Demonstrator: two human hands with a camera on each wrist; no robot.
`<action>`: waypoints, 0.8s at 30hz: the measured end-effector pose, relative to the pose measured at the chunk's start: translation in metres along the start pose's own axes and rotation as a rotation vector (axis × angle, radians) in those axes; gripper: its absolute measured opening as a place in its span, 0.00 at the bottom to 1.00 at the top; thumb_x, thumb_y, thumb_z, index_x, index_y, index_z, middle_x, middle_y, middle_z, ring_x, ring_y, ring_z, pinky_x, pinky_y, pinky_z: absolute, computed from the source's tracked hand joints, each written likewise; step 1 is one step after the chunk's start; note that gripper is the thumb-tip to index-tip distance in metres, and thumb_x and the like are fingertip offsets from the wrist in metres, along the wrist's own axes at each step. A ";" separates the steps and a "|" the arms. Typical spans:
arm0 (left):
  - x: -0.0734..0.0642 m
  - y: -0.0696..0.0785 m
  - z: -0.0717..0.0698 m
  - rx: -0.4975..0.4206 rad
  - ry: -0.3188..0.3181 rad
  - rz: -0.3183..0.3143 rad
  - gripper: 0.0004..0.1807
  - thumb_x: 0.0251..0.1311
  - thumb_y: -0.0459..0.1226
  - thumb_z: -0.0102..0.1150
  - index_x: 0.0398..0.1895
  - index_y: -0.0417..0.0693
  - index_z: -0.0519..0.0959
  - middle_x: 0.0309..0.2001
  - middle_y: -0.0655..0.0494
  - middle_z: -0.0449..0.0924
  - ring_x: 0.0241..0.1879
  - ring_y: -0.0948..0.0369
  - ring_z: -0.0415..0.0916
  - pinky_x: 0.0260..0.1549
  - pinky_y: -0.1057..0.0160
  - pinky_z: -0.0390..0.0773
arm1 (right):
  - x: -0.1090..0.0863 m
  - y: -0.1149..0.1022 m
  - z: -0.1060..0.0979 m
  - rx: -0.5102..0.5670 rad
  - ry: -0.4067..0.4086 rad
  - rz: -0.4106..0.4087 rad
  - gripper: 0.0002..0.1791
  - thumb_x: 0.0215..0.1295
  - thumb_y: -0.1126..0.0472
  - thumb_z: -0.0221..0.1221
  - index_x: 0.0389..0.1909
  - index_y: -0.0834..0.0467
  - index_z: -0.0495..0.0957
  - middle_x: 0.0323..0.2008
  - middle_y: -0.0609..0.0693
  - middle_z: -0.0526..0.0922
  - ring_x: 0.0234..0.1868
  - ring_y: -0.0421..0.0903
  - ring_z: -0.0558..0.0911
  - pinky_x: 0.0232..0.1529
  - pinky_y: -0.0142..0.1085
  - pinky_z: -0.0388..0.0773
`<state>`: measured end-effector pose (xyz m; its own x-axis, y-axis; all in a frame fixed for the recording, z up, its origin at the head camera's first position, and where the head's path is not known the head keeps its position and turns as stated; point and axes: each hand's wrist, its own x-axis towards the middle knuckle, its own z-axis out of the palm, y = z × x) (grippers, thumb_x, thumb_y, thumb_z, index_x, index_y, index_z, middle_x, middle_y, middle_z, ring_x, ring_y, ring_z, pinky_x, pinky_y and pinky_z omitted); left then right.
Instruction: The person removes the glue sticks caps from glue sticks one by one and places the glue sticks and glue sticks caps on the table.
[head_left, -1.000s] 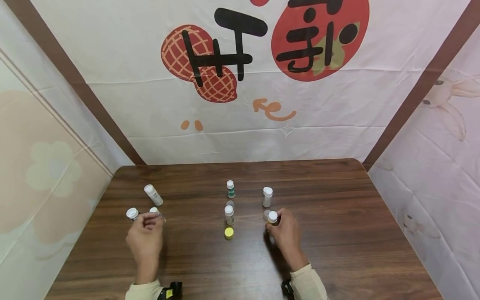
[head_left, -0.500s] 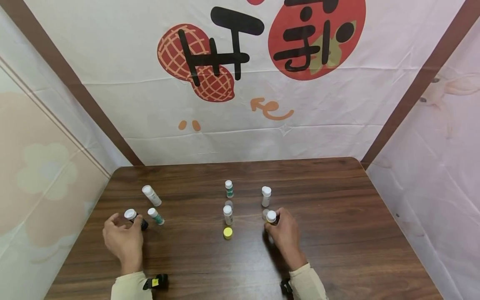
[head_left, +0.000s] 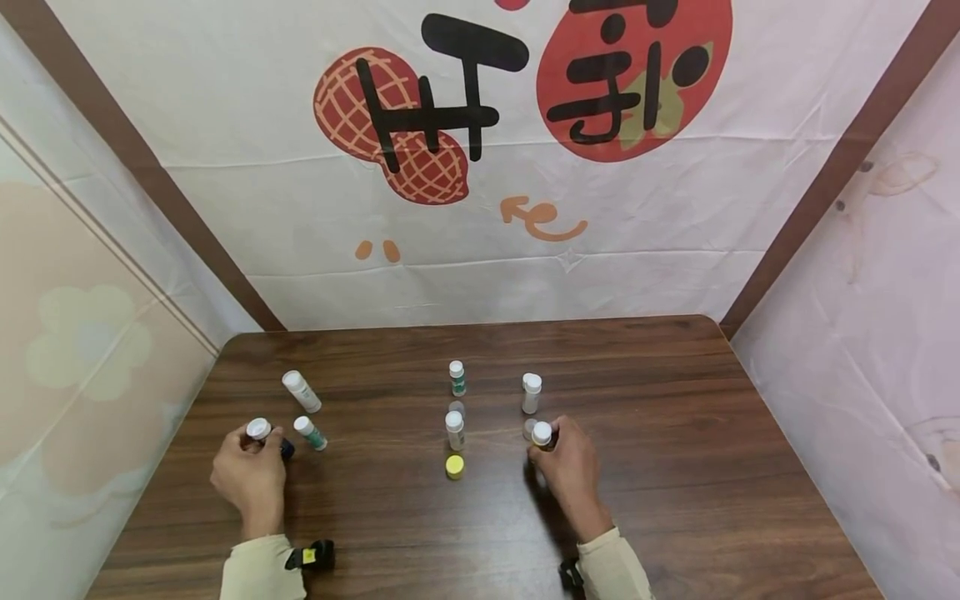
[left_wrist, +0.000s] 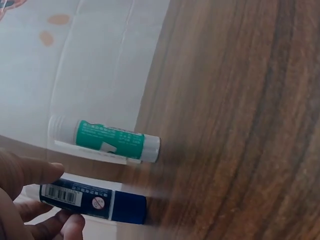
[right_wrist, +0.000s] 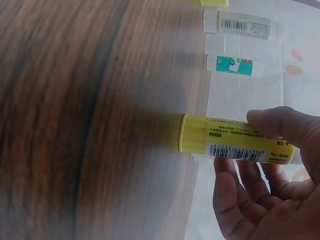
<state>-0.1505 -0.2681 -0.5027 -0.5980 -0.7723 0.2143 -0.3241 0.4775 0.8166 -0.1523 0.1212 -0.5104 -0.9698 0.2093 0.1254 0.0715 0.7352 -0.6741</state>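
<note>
At the left of the table my left hand (head_left: 251,483) holds a dark blue glue stick (left_wrist: 127,207) with a white top, thumb on one side and fingers on the other. Close beside it stands a green-labelled glue stick (left_wrist: 112,142), apart from the hand. Behind these two is a white glue stick (head_left: 302,392). On the right, my right hand (head_left: 573,475) grips a yellow glue stick (right_wrist: 240,140) between thumb and curled fingers. Its white top shows in the head view, and its yellow base is close to the tabletop; whether they touch I cannot tell.
A middle row has a green-labelled glue stick (head_left: 458,381), a clear cap (head_left: 457,407), a white-labelled glue stick (head_left: 455,433) and a yellow cap-like piece (head_left: 454,467). Beyond my right hand are a white glue stick (head_left: 532,396) and another clear cap (head_left: 529,428).
My left hand has moved left from the green-labelled glue stick to the dark blue one, and its fingers have closed round it. The right hand keeps its grip in place.
</note>
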 end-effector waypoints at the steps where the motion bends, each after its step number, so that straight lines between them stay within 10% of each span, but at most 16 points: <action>1: 0.000 -0.001 0.000 0.000 -0.007 0.001 0.19 0.55 0.34 0.67 0.47 0.30 0.79 0.37 0.30 0.80 0.38 0.44 0.73 0.49 0.45 0.64 | 0.000 0.000 0.000 0.001 0.000 0.002 0.18 0.38 0.63 0.73 0.27 0.56 0.73 0.24 0.47 0.75 0.26 0.49 0.76 0.25 0.45 0.70; 12: -0.002 -0.004 -0.006 0.006 0.006 0.022 0.19 0.53 0.32 0.68 0.45 0.26 0.78 0.38 0.28 0.79 0.42 0.40 0.73 0.51 0.45 0.62 | -0.001 0.000 -0.001 0.009 0.005 0.011 0.17 0.38 0.63 0.72 0.26 0.56 0.73 0.23 0.45 0.74 0.25 0.47 0.75 0.24 0.43 0.69; 19: -0.010 0.008 -0.029 0.006 0.015 -0.054 0.23 0.55 0.37 0.69 0.50 0.30 0.77 0.41 0.36 0.79 0.20 0.82 0.61 0.37 0.66 0.68 | -0.002 0.000 0.000 0.010 -0.002 0.014 0.18 0.38 0.62 0.73 0.27 0.55 0.73 0.23 0.45 0.74 0.26 0.47 0.75 0.25 0.43 0.70; 24: -0.018 0.021 -0.045 -0.026 0.027 -0.028 0.21 0.52 0.38 0.71 0.45 0.33 0.80 0.28 0.56 0.79 0.17 0.82 0.63 0.20 0.79 0.64 | -0.001 0.001 -0.001 0.018 -0.012 -0.001 0.18 0.39 0.63 0.73 0.27 0.56 0.72 0.24 0.46 0.74 0.26 0.47 0.74 0.26 0.43 0.70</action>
<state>-0.1140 -0.2629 -0.4653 -0.5689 -0.7964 0.2053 -0.3211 0.4449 0.8360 -0.1508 0.1220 -0.5103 -0.9726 0.2006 0.1171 0.0666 0.7235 -0.6871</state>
